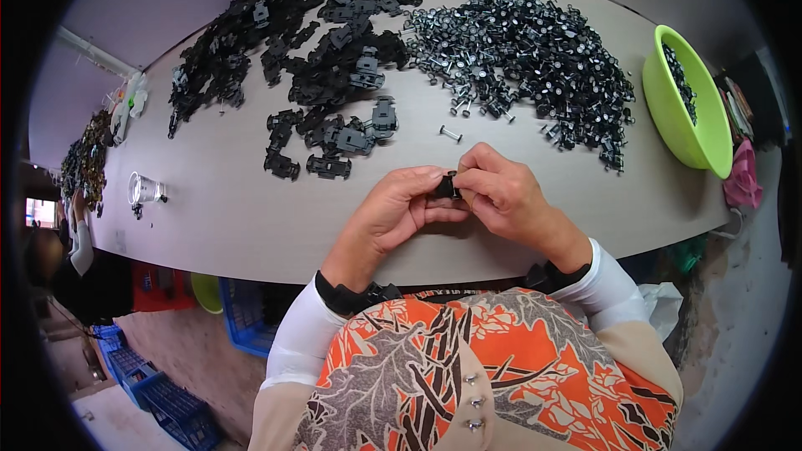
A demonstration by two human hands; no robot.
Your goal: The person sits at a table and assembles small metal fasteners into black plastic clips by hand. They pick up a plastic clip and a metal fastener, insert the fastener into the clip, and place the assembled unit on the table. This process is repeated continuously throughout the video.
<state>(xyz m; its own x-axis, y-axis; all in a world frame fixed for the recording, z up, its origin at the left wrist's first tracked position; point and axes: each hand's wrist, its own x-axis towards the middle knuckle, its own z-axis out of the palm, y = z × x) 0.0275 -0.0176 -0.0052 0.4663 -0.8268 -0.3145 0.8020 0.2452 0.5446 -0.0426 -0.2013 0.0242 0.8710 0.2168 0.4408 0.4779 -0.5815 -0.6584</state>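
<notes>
Near the table's front edge, my left hand (397,205) holds a small black toy car chassis (445,188) between thumb and fingers. My right hand (510,196) closes in from the other side, thumb and forefinger pinched at the chassis's right end on what looks like a small wheel axle (455,186); the fingertips partly cover it. Just beyond my hands, a single wheel axle (451,133) with a metal rod lies on its own. Several dark chassis (328,167) lie to the left of it.
A big heap of black and grey chassis (334,58) spreads across the back left, beside a pile of wheel axles (535,58). A lime-green basin (702,134) stands at the right edge. Far left are a clear cup (146,190) and another person's arm (81,246) at a mixed pile.
</notes>
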